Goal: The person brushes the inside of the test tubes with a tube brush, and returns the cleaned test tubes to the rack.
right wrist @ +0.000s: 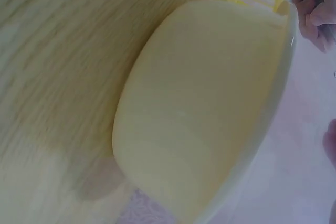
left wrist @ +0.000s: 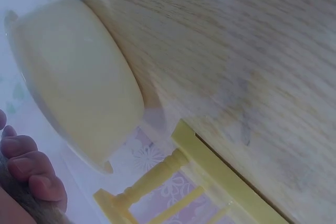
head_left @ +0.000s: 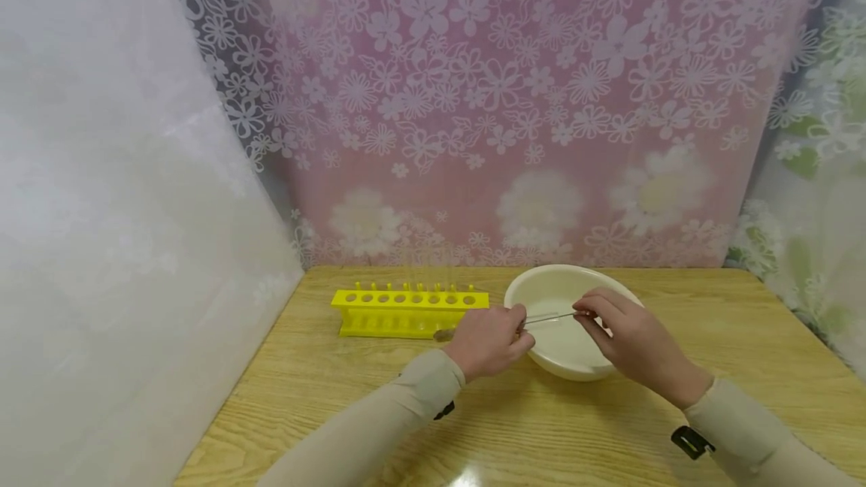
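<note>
My left hand (head_left: 489, 340) grips a test tube brush around its bristle part. The greyish-brown bristle tip (head_left: 443, 334) pokes out to the left of the fist, and in the left wrist view the bristles (left wrist: 23, 190) show below the curled fingers. A thin metal wire handle (head_left: 558, 316) runs right from that fist over a cream bowl (head_left: 575, 376). At its far end my right hand (head_left: 625, 333) pinches the wire between thumb and fingertips. Something clear like glass shows beside the wire, above the bowl's inside.
A yellow test tube rack (head_left: 413, 299) stands left of the bowl, with several clear test tubes (head_left: 429, 265) upright in it. Both sit on a wood-grain table (head_left: 541, 442). A flowered pink curtain (head_left: 501, 111) hangs behind, and a white sheet (head_left: 122, 209) lines the left side.
</note>
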A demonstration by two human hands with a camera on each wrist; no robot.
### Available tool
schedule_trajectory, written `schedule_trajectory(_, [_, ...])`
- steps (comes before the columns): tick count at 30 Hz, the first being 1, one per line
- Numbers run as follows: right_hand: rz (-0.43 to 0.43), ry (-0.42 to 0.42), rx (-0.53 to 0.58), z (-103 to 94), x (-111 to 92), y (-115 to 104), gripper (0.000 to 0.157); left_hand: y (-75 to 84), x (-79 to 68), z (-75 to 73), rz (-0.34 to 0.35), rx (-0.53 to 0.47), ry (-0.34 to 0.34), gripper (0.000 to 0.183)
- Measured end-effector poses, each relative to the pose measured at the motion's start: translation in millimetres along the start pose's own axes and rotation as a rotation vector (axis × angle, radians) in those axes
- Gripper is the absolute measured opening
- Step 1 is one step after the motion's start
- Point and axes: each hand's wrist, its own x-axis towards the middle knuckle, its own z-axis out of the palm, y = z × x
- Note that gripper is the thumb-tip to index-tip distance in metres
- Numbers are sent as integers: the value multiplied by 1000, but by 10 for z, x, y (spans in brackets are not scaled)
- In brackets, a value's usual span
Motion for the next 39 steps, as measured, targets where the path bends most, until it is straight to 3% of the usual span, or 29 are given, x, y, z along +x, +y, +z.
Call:
schedule_trajectory(8, [-130, 27, -61, -18, 5, 33, 42, -12, -4, 12, 20, 13, 37, 17])
schedule_trajectory(10, [-130, 4, -50, -24, -13, 35, 42, -16, -9, 12, 25, 28, 46, 17])
schedule_trajectory(12, [-72, -48, 14, -38, -32, 27, 34, -16, -14, 11, 28, 47, 52, 16])
schedule_trajectory(15, [97, -128, 174, -62, -55, -3, 12, -16, -19, 8, 35, 72, 63, 16])
schedule_trajectory(19, [400, -207, 398, -91, -66, -57, 25, -8, -21, -1, 52, 109, 93, 16])
schedule_trajectory(22, [622, -284, 534, -105, -56, -73, 18, 5, -21, -4, 64, 145, 124, 17])
schedule_trajectory(27, [996, -440, 780, -114, 11, -38, 37, 16, -13, 21, 73, 202, 149, 18])
schedule_trajectory(31, [1202, -501, 919, -126, 64, -9, 37, 14, -5, 43, 79, 227, 155, 19])
schedule_trajectory(33, [1190, -493, 900, -132, 67, -17, 37, 13, -1, 42, 72, 220, 146, 20])
schedule_trajectory(35, [1095, -461, 811, -129, 44, -45, 35, 12, 1, 32, 58, 199, 119, 20])
schedule_trajectory(39, [694, -321, 476, -94, -43, -95, 11, 10, 4, -6, 3, 117, 44, 19])
